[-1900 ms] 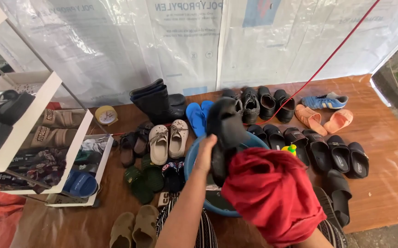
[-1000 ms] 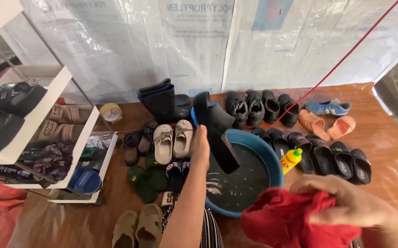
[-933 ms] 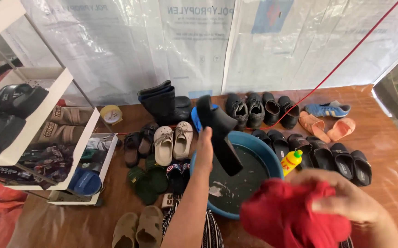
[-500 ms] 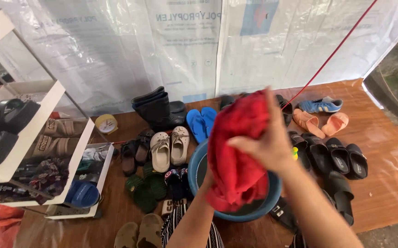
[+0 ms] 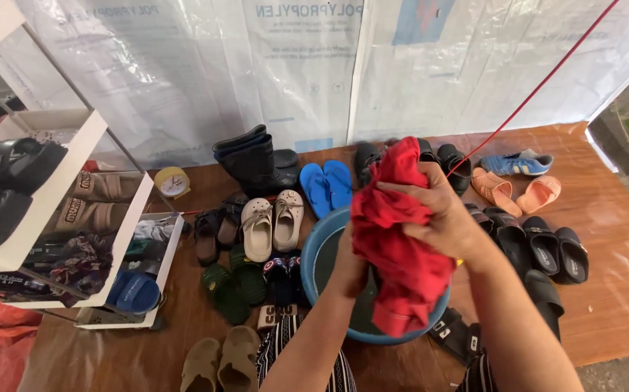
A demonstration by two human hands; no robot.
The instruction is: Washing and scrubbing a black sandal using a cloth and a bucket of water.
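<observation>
My right hand (image 5: 438, 218) is closed on a red cloth (image 5: 401, 276) and presses it around something upright above a round blue basin (image 5: 313, 270) holding dark water. My left hand (image 5: 347, 268) reaches up from below into the cloth, so its fingers are covered. The black sandal it gripped in the earlier frames is now fully hidden under the cloth. The cloth's lower end hangs over the basin's near rim.
Many shoes ring the basin on the wooden floor: black rubber boots (image 5: 253, 156), blue flip-flops (image 5: 327, 185), beige clogs (image 5: 271, 225), orange sandals (image 5: 518, 192), black slides (image 5: 547, 247). A white shoe rack (image 5: 75, 218) stands left, and a red cord (image 5: 539, 83) runs up right.
My right hand brought the red cloth up from the lower right and wrapped it over the black sandal held in my left hand above the basin.
</observation>
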